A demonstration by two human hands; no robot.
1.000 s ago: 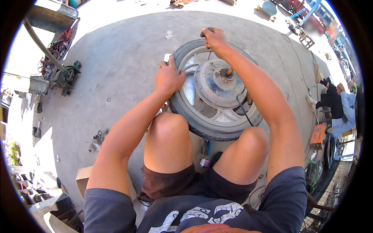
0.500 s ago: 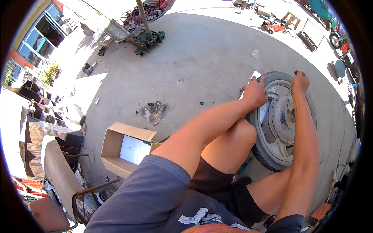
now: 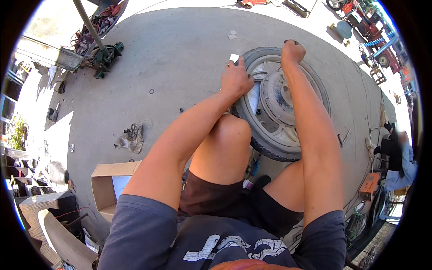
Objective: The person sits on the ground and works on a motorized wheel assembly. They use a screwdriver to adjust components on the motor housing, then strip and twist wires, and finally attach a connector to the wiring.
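Observation:
A motorcycle wheel (image 3: 272, 101) with a dark tyre (image 3: 265, 150) lies on its side in front of me, right of my raised knee. My left hand (image 3: 237, 81) is closed over the tyre's left edge, thumb toward the rim. Beside its fingers pokes the corner of a white piece (image 3: 234, 58); a pale sheet (image 3: 253, 97) shows through the spokes below that hand. At the tyre's far edge my right hand (image 3: 292, 54) makes a fist, and a dark end sticks out of it. What that dark thing is, I cannot make out.
An open cardboard box (image 3: 102, 191) stands left of me, near a crumpled rag (image 3: 130, 137). A green wheeled stand (image 3: 104, 56) is at the far left. On the right are a slim metal tool (image 3: 344, 137), an orange box (image 3: 369, 186) and another person (image 3: 396, 155).
My view has swung to the right, so the wheel and box appear farther left. Both hands stay at about the same places on the tyre.

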